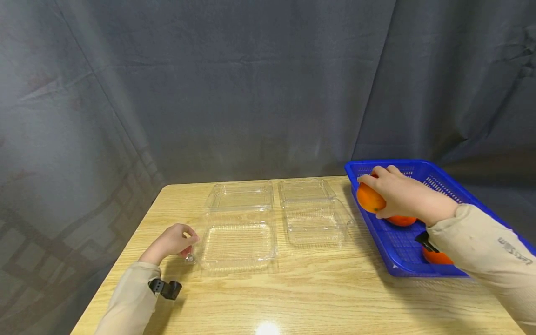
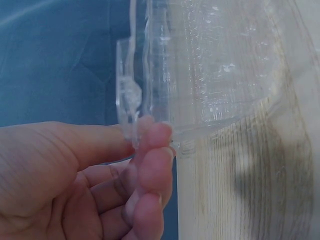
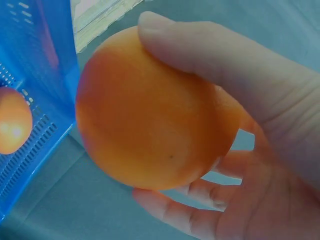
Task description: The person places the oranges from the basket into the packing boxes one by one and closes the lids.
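Observation:
My right hand grips an orange over the left side of a blue plastic basket. In the right wrist view the thumb lies across the orange and the fingers curl round its other side. My left hand is at the left edge of an open clear plastic clamshell box. The left wrist view has the thumb and fingertips pinching the edge of the clear box. More oranges lie inside the basket, partly hidden by my right hand and sleeve.
A second open clear clamshell box stands right of the first, its lid folded back. Both boxes and the basket rest on a light wooden table. A dark grey curtain hangs behind the table.

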### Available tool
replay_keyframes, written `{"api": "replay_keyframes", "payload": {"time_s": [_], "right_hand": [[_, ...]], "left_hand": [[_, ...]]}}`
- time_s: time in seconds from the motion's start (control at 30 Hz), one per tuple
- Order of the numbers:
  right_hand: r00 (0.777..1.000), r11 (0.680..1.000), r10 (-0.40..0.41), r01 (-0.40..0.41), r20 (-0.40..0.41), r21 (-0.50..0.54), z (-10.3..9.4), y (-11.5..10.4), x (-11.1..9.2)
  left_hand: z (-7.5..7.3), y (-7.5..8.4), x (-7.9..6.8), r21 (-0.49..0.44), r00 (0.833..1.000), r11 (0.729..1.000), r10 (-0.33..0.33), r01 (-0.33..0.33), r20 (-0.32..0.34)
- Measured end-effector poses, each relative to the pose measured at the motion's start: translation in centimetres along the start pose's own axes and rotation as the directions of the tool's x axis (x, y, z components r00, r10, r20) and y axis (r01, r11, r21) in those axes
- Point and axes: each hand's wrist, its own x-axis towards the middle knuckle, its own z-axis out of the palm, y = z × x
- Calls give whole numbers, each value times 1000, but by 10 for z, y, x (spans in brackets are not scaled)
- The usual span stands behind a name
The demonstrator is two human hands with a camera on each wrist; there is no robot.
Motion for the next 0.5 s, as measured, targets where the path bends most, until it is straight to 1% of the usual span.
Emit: {"api": "replay_keyframes", "payload": {"time_s": [0.17,0.3,0.5], "right_hand": [[1000,1000,1,-1,9,3,-2,-6,1],[1000,1000,-21,21,-4,5,-3,-10,1],[999,999,-40,40,-16,-5,-4,-16,2]], "left_hand": [[0,0,0,0,1000,1000,0,0,0],[-1,0,0,-1,1000,1000,10,-10,2],[0,-1,0,-6,1000,1000,0,0,0]]}}
